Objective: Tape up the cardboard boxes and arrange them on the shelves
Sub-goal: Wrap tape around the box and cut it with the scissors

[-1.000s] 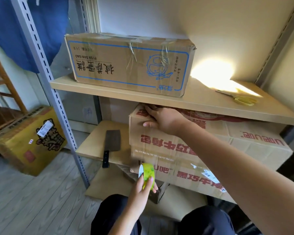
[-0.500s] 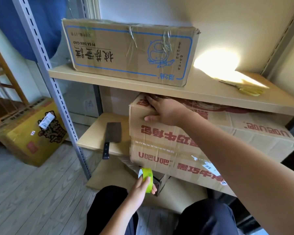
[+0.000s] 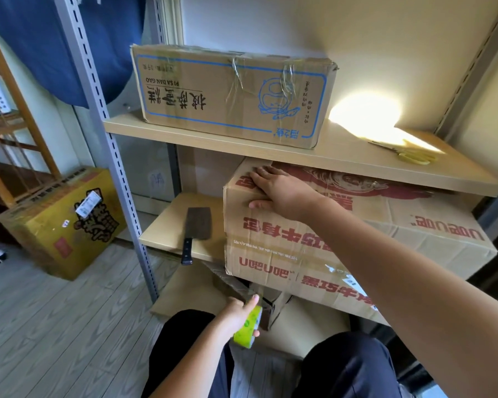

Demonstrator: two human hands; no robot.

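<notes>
A large cardboard box with red print (image 3: 293,248) sits on the lower shelf (image 3: 167,234), its front overhanging the shelf edge. My right hand (image 3: 279,191) rests flat over the box's top left front corner, fingers straight on top and thumb on the front face. Lower down, my left hand (image 3: 236,317) grips a green roll of tape (image 3: 249,326) under the box's front edge, beside a smaller brown box (image 3: 268,308). A taped box with blue print (image 3: 227,93) stands on the upper shelf (image 3: 342,156).
A cleaver (image 3: 196,228) lies on the lower shelf left of the red-print box. Yellow-handled scissors (image 3: 408,153) lie at the right of the upper shelf. A yellow box (image 3: 61,222) stands on the wooden floor at left, past the grey shelf upright (image 3: 104,133).
My left hand has dropped lower with the tape roll, turning it flatter. My right hand has spread its fingers further onto the top of the red-print box.
</notes>
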